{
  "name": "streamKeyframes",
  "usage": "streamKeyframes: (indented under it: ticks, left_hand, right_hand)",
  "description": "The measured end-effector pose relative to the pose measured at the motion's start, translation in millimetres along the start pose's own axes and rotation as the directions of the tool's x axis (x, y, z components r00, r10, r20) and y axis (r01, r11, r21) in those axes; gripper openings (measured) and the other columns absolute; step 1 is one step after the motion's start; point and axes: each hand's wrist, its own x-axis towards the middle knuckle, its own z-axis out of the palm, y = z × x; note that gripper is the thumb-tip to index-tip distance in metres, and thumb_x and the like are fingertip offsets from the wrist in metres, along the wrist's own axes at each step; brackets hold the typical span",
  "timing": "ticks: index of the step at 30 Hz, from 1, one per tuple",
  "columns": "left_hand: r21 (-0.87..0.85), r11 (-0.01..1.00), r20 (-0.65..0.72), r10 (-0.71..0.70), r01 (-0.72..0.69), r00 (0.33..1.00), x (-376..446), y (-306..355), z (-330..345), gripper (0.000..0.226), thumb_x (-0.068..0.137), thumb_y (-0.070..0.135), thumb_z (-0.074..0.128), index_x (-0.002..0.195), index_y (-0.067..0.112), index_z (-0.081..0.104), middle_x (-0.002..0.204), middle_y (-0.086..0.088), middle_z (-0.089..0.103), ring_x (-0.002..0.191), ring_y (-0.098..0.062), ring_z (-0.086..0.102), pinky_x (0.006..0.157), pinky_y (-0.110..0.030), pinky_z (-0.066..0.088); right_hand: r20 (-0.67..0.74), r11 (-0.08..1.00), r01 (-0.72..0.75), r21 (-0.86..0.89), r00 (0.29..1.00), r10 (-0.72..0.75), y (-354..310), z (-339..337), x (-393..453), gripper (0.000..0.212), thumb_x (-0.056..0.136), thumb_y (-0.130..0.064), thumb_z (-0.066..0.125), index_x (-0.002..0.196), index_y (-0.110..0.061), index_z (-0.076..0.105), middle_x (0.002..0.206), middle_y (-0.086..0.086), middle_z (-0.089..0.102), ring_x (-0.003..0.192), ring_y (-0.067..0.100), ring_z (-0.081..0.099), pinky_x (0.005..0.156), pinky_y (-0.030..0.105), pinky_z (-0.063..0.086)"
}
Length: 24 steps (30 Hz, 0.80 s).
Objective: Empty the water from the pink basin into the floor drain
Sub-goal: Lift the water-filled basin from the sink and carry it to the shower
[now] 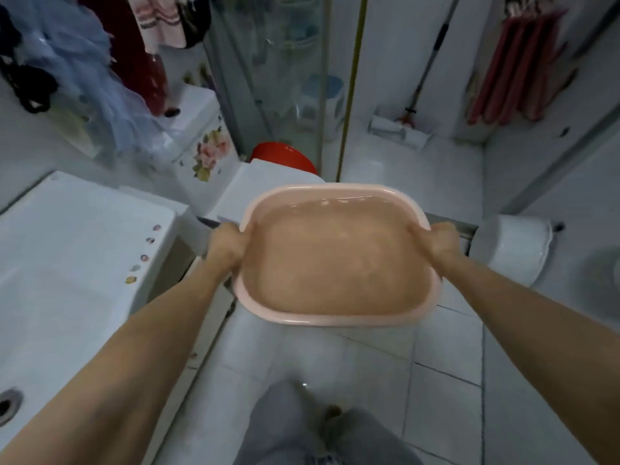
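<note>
The pink basin [335,320] is held level in front of me, above the white tiled floor, and is filled with water nearly to the rim. My left hand [226,245] grips its left rim, and my right hand [443,243] grips its right rim. Both arms are stretched forward. No floor drain shows in this view; the basin hides the floor beneath it.
A white sink [67,256] stands at the left. A toilet tank [198,142] and a red basin [285,156] lie ahead, beside a glass shower door [278,78]. A mop [416,105] leans at the back right. A white bin [516,250] stands right.
</note>
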Motion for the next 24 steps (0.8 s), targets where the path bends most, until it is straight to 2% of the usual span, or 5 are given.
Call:
streamKeyframes:
  ticks: [3, 6, 12, 18, 24]
  left_hand:
    - [0.013, 0.999, 0.056, 0.039, -0.04, 0.998, 46, 50, 26, 0.057, 0.095, 0.046, 0.046, 0.05, 0.013, 0.035, 0.05, -0.006, 0.043, 0.063, -0.03, 0.049, 0.05, -0.03, 0.031]
    - [0.025, 0.998, 0.112, 0.057, -0.061, 0.992, 94, 90, 53, 0.05, 0.093, 0.047, 0.049, 0.06, 0.009, 0.052, 0.067, -0.013, 0.056, 0.07, -0.032, 0.053, 0.062, -0.031, 0.036]
    - [0.073, 0.987, 0.228, 0.121, -0.141, 0.966, 198, 184, 108, 0.03, 0.092, 0.031, 0.052, 0.08, 0.005, 0.059, 0.083, -0.013, 0.062, 0.077, -0.029, 0.058, 0.068, -0.035, 0.045]
    - [0.108, 0.95, 0.282, 0.253, -0.293, 0.926, 287, 275, 125, 0.051, 0.093, 0.041, 0.052, 0.088, -0.007, 0.068, 0.088, -0.023, 0.069, 0.088, -0.038, 0.066, 0.069, -0.033, 0.046]
    - [0.065, 0.944, 0.225, 0.303, -0.325, 0.926, 354, 358, 160, 0.049, 0.092, 0.039, 0.054, 0.092, -0.008, 0.066, 0.093, -0.027, 0.069, 0.091, -0.04, 0.066, 0.072, -0.035, 0.047]
  right_hand:
    - [-0.063, 0.999, -0.045, -0.005, 0.997, 0.045, 7, -16, 48, 0.042, 0.085, -0.039, 0.062, 0.063, -0.003, 0.059, 0.085, 0.026, 0.069, 0.082, 0.038, 0.067, 0.077, 0.046, 0.055]
    - [-0.093, 0.995, -0.09, 0.035, 0.991, 0.093, 12, -27, 89, 0.041, 0.087, -0.043, 0.06, 0.07, -0.007, 0.062, 0.093, 0.024, 0.071, 0.089, 0.039, 0.068, 0.083, 0.051, 0.055]
    - [-0.21, 0.974, -0.186, 0.131, 0.955, 0.21, -6, -54, 172, 0.039, 0.093, -0.033, 0.057, 0.083, 0.003, 0.066, 0.077, 0.013, 0.061, 0.077, 0.033, 0.062, 0.077, 0.039, 0.054]
    - [-0.274, 0.957, -0.227, 0.181, 0.923, 0.271, -31, -71, 253, 0.029, 0.094, -0.027, 0.054, 0.079, -0.002, 0.06, 0.064, 0.006, 0.054, 0.073, 0.025, 0.055, 0.067, 0.035, 0.046]
    - [-0.327, 0.943, -0.228, 0.242, 0.896, 0.3, -44, -93, 341, 0.039, 0.091, -0.029, 0.057, 0.086, 0.008, 0.066, 0.076, 0.018, 0.059, 0.071, 0.026, 0.054, 0.071, 0.04, 0.05]
